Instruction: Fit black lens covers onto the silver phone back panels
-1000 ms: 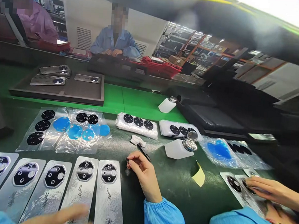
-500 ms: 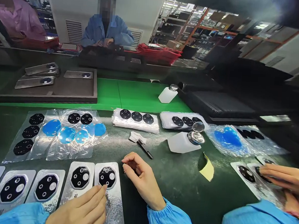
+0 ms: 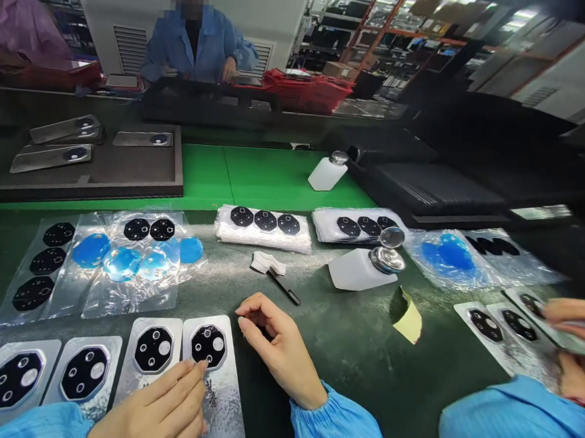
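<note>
Over the rightmost silver panel [image 3: 232,408] in the near row, my left hand [image 3: 154,406] has its fingers pressed together. Its fingertips touch the lower edge of the panel's black camera-cover disc [image 3: 208,346], which has several ring holes and a white circle. Whatever lies under those fingertips is hidden. Just right of that panel my right hand [image 3: 283,355] rests on the dark table, fingers curled, thumb and forefinger tips close together. Anything between them is too small to name. Similar panels with discs, such as a silver panel [image 3: 131,338], stretch to the left.
Beyond my hands lie black tweezers [image 3: 283,288], a white wipe [image 3: 268,264], a white dispenser bottle [image 3: 354,270] and a yellow paper [image 3: 408,320]. Bags of discs [image 3: 131,294] lie left. At right, a co-worker's hand [image 3: 574,312] is over more panels. A tray [image 3: 140,175] stands behind.
The view has shifted slightly. Both my hands keep nearly the same pose at the panel. The co-worker's hand at right has moved up and right, uncovering a disc.
</note>
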Motion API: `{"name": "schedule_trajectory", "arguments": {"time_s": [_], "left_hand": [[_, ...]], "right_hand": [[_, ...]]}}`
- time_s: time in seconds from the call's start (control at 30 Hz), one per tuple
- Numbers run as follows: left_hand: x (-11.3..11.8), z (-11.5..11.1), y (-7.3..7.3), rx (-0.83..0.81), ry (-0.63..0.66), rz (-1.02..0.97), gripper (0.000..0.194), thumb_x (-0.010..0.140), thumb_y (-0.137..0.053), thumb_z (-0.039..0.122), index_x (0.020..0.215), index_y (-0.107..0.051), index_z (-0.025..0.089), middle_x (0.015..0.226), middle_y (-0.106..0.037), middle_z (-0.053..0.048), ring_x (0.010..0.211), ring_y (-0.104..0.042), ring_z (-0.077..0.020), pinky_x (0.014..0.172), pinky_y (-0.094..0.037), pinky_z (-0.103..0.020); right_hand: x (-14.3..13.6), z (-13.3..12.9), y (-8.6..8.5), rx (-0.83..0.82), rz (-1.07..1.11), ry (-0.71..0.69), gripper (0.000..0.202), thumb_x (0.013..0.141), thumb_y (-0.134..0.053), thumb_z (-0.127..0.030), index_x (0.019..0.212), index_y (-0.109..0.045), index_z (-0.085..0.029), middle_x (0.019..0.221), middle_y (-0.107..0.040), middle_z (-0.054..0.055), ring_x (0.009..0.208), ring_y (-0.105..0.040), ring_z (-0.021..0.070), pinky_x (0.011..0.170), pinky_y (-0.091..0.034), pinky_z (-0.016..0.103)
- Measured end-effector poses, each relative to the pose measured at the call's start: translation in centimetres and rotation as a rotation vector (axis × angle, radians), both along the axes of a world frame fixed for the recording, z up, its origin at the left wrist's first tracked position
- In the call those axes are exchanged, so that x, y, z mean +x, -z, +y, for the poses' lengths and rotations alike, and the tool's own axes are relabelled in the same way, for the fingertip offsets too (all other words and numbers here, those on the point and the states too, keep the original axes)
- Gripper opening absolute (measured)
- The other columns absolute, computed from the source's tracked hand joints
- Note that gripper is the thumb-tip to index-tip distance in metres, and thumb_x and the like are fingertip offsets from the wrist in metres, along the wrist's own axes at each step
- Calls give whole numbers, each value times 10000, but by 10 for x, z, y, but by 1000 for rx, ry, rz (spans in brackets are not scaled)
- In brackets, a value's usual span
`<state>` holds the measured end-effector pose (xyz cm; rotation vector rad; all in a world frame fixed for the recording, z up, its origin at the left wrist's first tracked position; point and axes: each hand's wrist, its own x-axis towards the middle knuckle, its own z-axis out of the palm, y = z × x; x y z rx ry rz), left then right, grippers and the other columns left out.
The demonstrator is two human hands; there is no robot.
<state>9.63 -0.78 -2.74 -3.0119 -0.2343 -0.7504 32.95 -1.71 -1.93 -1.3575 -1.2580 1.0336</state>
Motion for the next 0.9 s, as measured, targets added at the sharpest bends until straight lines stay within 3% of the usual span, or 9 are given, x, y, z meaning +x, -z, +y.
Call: {"name": "schedule_trajectory", "arguments": {"time_s": [0.27, 0.9], "left_hand": [[4, 4, 2, -14, -39, 6, 94, 893, -571, 116, 856, -657, 102, 984, -705, -65, 1103, -642, -206, 1206, -280, -404], [10, 6, -3, -64, -68, -28, 134, 906, -519, 115, 832, -630, 127, 882, -679, -11, 1035, -646, -157, 1226, -186, -432]], "right_hand": [[0, -1, -1, 4, -21, -9, 49, 902, -544, -215, 896, -593, -213, 874, -581, -1, 794, -562, 141, 730, -448, 265], [0, 0, 1, -5, -71, -17, 62, 918, -539, -229, 898, -595, -212, 870, -589, 9, 788, -566, 153, 724, -454, 277]]}}
